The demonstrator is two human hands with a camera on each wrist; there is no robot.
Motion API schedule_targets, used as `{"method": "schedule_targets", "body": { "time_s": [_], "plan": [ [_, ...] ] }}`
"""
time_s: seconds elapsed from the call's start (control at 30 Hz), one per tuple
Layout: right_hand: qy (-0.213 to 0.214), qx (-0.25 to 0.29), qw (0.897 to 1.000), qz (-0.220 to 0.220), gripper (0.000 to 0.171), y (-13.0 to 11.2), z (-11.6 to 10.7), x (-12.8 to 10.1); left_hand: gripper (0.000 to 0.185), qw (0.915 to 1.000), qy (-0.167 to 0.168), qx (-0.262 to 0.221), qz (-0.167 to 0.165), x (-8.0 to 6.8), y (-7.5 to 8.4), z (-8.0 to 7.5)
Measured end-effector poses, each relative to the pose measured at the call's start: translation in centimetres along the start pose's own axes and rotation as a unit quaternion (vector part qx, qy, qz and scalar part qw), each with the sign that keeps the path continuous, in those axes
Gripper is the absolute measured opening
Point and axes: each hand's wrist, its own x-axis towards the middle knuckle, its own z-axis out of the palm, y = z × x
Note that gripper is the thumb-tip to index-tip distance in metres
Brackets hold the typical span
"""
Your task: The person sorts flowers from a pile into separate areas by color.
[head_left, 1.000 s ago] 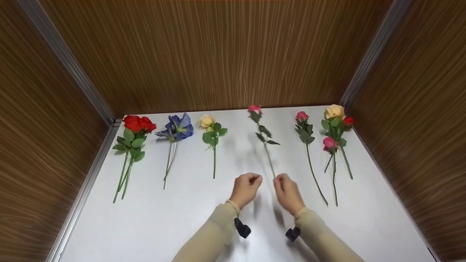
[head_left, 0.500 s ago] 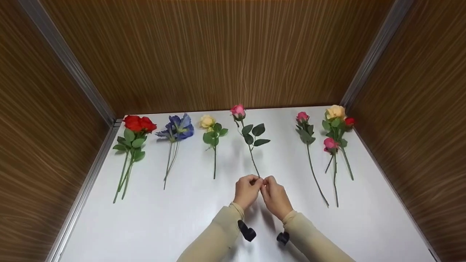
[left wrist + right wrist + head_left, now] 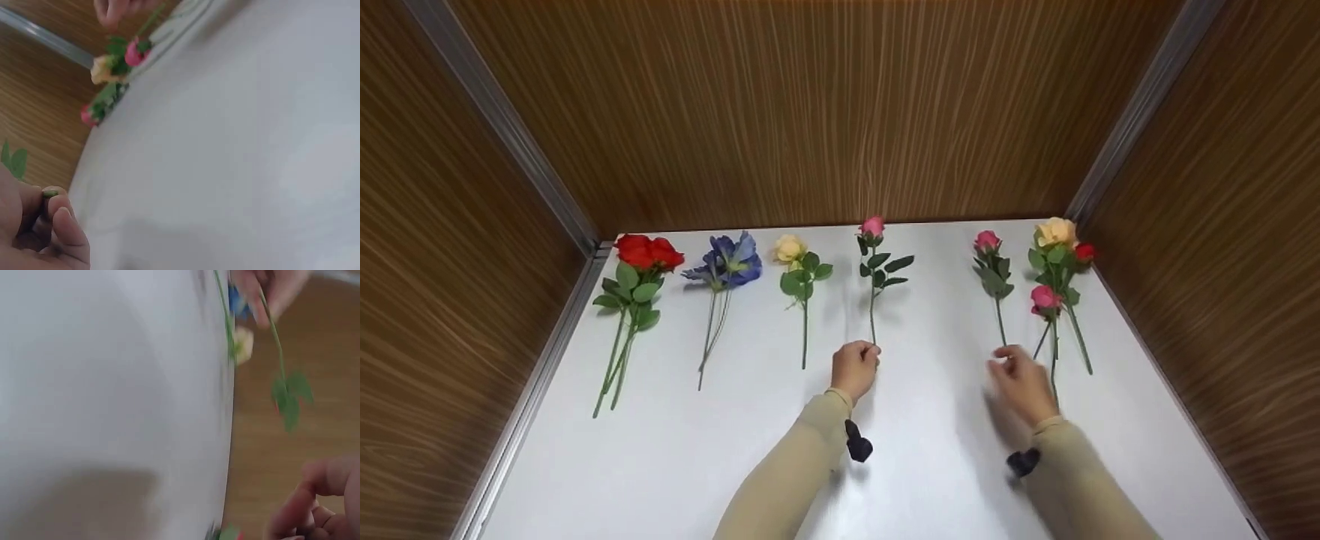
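Six lots of artificial flowers lie in a row along the far side of my white desk (image 3: 675, 465), blooms pointing away from me at the wooden back wall (image 3: 810, 112). My left hand (image 3: 854, 368) is curled round the near end of a single pink rose's stem (image 3: 872, 279); the left wrist view shows the green stem tip pinched between my thumb and fingers (image 3: 59, 216). That rose sits about mid-row, its bloom far from me and its leaves spread just below it.

My right hand (image 3: 1020, 380) is over on the right, its fingers loosely bent over the near part of another pink rose's stem (image 3: 992, 281). It is blurred, and I cannot tell whether it grips that stem or only touches it.

Just right of that rose, near the right wall, lies a mixed bunch (image 3: 1056, 277) with a peach bloom, a small red one and a pink one lower down. To the left of the rose I hold is a pale yellow rose (image 3: 798, 274), then a blue flower (image 3: 725, 266), then a red rose bunch (image 3: 636, 279) by the left wall. Both my sleeves are beige.
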Motion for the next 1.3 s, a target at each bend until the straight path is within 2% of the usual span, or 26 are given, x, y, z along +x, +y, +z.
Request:
{"method": "schedule_targets", "body": {
  "time_s": [0.17,0.3,0.37,0.5,0.77,1.07,1.2,1.3],
  "plan": [
    [0.047,-0.067,0.994,0.073,0.026,4.3,-4.9,1.2,0.017,0.9978,0.021,0.063,0.001,1.0,-1.6,0.0],
    [0.023,-0.106,0.985,0.134,0.036,6.9,-7.2,1.0,0.017,0.9934,0.029,0.11,0.003,1.5,-2.6,0.5],
    [-0.006,-0.114,0.981,0.158,0.041,7.7,-7.5,0.7,0.017,0.9914,0.034,0.126,0.001,1.6,-3.0,0.6],
    [-0.041,-0.113,0.977,0.178,0.047,8.4,-7.3,0.4,0.009,0.9897,0.046,0.136,-0.009,1.8,-3.1,0.8],
    [-0.095,-0.125,0.969,0.192,0.051,9.2,-7.2,0.6,0.007,0.9866,0.074,0.145,-0.014,1.7,-3.3,1.6],
    [-0.139,-0.112,0.963,0.201,0.057,9.6,-7.3,0.4,0.008,0.9827,0.082,0.166,-0.011,1.4,-3.1,2.1],
    [-0.14,-0.113,0.963,0.2,0.056,9.8,-7.4,0.3,0.011,0.9796,0.077,0.185,0.0,1.0,-3.0,2.4],
    [-0.139,-0.116,0.965,0.191,0.051,9.8,-7.3,0.4,0.008,0.9783,0.086,0.188,0.007,1.1,-3.1,2.3]
  ]
}}
